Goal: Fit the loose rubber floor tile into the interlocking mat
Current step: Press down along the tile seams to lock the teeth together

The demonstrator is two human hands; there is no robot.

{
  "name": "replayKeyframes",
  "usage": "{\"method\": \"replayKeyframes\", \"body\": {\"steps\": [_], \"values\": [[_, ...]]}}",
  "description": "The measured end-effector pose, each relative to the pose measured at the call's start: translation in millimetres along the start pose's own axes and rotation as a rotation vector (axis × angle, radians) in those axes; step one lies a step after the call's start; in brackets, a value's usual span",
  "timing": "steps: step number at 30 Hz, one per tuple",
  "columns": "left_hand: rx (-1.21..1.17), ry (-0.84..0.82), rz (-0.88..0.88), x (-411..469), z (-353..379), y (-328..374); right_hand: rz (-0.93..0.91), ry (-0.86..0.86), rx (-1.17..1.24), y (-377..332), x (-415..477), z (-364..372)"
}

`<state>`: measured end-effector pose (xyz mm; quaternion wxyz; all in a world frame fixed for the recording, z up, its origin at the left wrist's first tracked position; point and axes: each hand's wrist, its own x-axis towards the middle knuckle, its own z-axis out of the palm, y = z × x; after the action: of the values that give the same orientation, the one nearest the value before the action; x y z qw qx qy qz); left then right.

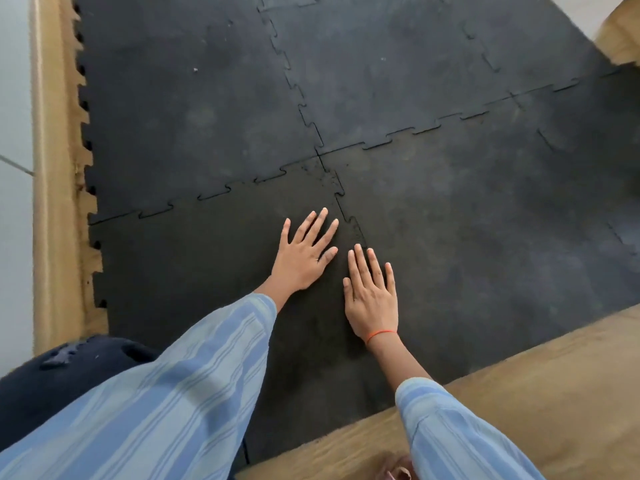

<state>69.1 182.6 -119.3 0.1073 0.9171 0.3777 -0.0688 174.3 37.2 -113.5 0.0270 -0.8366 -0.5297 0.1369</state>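
Observation:
A black rubber tile (194,258) lies flat at the near left of the black interlocking mat (433,98). Its toothed far edge meets the tile behind it, and its toothed right edge meets the tile to the right. My left hand (303,252) rests palm down on the tile, fingers spread, beside the right seam (349,220). My right hand (372,294) lies flat on the seam line just nearer me, with an orange thread at the wrist. Neither hand holds anything.
Brown paper (502,420) covers the floor along the near right and left edges of the mat. A pale wall or skirting (14,133) runs along the left. The mat's left edge shows free teeth (85,109). A dark clothed knee (62,375) sits at bottom left.

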Motion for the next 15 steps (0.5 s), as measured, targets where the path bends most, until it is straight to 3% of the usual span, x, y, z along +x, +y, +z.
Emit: {"method": "replayKeyframes", "body": {"steps": [8,12,15], "values": [[-0.030,0.056,0.029,3.8,4.6,-5.0,0.047,-0.026,0.032,-14.4,40.8,-1.5],[-0.172,0.079,-0.162,25.8,-5.5,-33.6,-0.007,-0.064,0.059,-35.2,112.4,-14.6],[-0.117,0.036,-0.212,40.7,-8.0,-44.9,-0.026,-0.121,0.052,-50.3,151.8,-19.6]]}}
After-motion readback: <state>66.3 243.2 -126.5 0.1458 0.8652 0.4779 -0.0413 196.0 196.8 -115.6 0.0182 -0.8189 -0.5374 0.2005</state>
